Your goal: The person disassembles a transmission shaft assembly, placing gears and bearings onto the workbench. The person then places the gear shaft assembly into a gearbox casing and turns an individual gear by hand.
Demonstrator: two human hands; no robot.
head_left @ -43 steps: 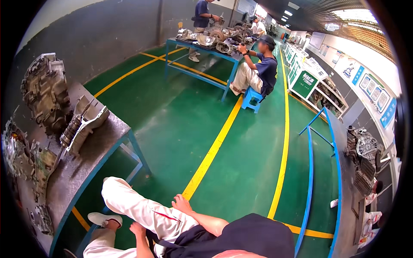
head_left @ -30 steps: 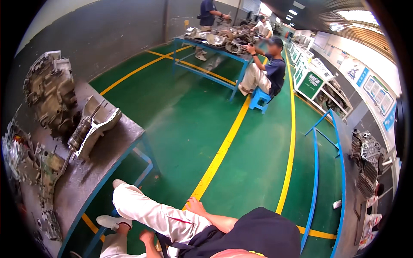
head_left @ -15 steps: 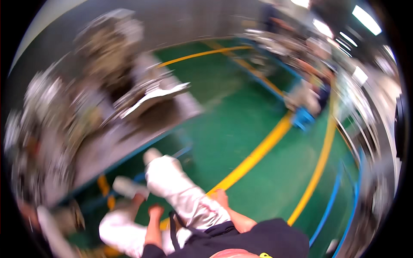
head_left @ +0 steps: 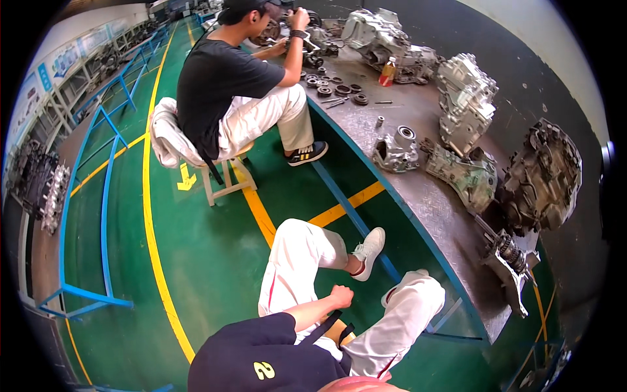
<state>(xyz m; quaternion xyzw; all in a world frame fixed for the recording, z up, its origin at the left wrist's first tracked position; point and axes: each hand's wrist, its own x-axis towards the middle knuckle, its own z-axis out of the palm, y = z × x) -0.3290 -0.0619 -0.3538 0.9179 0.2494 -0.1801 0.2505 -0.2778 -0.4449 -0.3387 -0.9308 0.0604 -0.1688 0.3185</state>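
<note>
My left hand [head_left: 341, 296] is held loosely closed above my lap, beside the knee of my white trousers [head_left: 297, 261]; nothing shows in its fingers. Dark straps [head_left: 323, 328] hang just below it, over a strip of wooden seat [head_left: 337, 330]. My right hand is out of sight. To my right, a metal-topped workbench [head_left: 418, 209] carries a small metal housing with a bearing [head_left: 397, 151], a greenish casing [head_left: 465, 174] and an open casing with a gear shaft [head_left: 509, 264]. Neither hand touches these parts.
A co-worker in a dark shirt [head_left: 222, 81] sits on a wooden stool [head_left: 225, 179] at the bench, one hand raised. Loose gears [head_left: 324, 91], a bottle [head_left: 387, 72] and large gearbox castings [head_left: 467, 98] lie there. Blue rails [head_left: 108, 215] run along the left.
My view has swung left, bringing the co-worker into sight and the bench to my right. My right hand, visible before, has left the picture. The blur has cleared.
</note>
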